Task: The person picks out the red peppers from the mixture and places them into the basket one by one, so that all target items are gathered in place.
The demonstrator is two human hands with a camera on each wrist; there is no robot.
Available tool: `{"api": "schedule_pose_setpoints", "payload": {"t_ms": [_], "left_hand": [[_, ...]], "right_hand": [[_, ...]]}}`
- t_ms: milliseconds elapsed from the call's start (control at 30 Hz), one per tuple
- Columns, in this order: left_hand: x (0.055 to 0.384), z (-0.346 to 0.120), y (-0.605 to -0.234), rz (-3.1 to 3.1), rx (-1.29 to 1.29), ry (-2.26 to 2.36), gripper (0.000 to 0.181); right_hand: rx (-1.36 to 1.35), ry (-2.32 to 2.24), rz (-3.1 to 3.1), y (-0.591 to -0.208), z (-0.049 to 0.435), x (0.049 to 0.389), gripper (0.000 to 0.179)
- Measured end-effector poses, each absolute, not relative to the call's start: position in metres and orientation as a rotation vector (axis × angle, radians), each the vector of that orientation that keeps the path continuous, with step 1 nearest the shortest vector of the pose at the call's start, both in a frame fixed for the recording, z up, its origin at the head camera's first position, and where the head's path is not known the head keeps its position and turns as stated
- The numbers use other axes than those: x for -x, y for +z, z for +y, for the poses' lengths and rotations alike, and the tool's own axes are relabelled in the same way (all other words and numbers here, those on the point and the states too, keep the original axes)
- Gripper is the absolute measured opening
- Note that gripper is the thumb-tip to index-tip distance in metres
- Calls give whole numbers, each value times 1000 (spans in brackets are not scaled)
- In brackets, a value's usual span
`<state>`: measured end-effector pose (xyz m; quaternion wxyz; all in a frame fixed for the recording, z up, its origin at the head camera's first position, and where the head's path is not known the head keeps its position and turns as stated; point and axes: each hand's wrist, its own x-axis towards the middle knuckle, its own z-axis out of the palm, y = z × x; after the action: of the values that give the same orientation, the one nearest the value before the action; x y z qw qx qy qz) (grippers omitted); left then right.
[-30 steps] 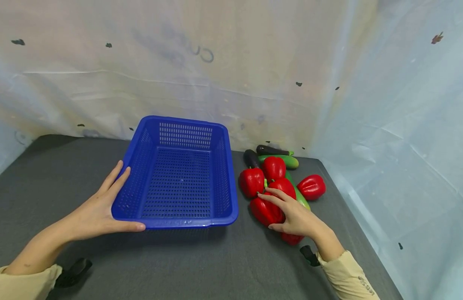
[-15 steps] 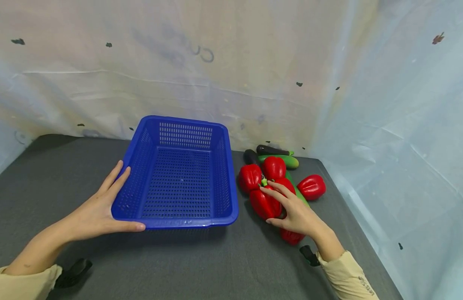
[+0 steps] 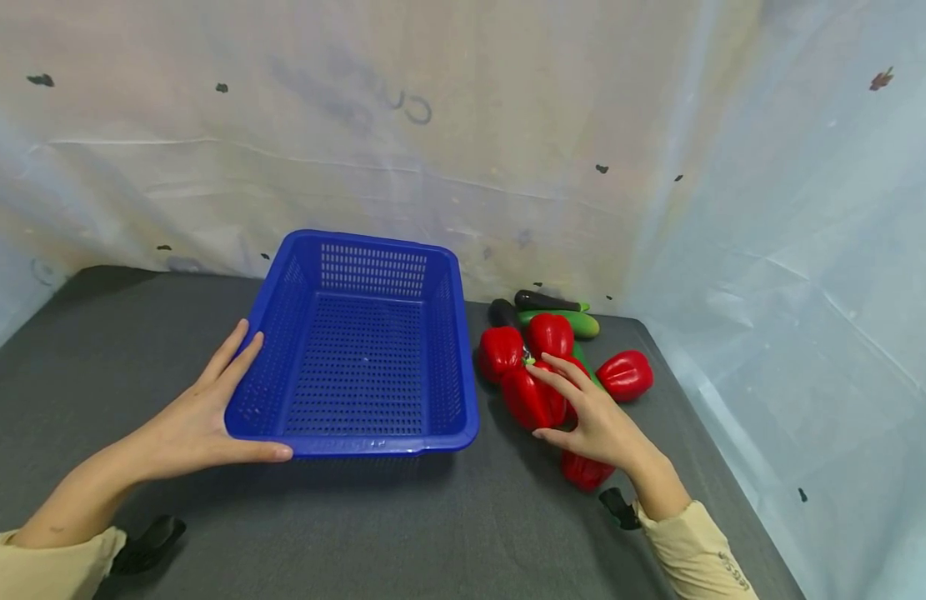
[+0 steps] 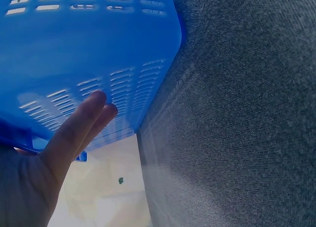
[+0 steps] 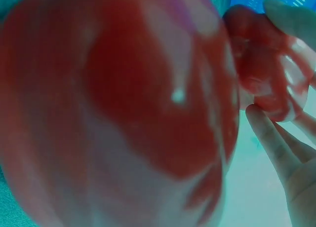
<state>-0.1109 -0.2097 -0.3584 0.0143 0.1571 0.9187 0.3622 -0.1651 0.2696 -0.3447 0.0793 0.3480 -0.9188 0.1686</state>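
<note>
A blue perforated plastic basket stands left of centre in the head view. My left hand spans its near left corner, thumb along the front rim. In the left wrist view, straight fingers lie against the basket's outer wall. To the right, my right hand holds a red bell pepper between thumb and fingers. The right wrist view shows that pepper between them. Another bell pepper lies below this hand and fills much of that view.
More red bell peppers lie around, among them one at the left, one behind and one apart at right. Dark eggplants and a green cucumber lie behind, near the plastic sheet wall. Everything is on grey cloth.
My right hand and the bell pepper it holds have shifted slightly away from me. The left bell pepper has turned and moved back a little. The left hand and basket keep their place.
</note>
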Motion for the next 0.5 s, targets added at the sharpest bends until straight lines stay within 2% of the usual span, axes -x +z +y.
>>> {"api": "schedule_pose_setpoints", "payload": {"t_ms": [500], "left_hand": [[111,-209,-358,2865,-480,1117,133]], "right_hand": [[-1021,525,-2717,-340,270,168,84]]}}
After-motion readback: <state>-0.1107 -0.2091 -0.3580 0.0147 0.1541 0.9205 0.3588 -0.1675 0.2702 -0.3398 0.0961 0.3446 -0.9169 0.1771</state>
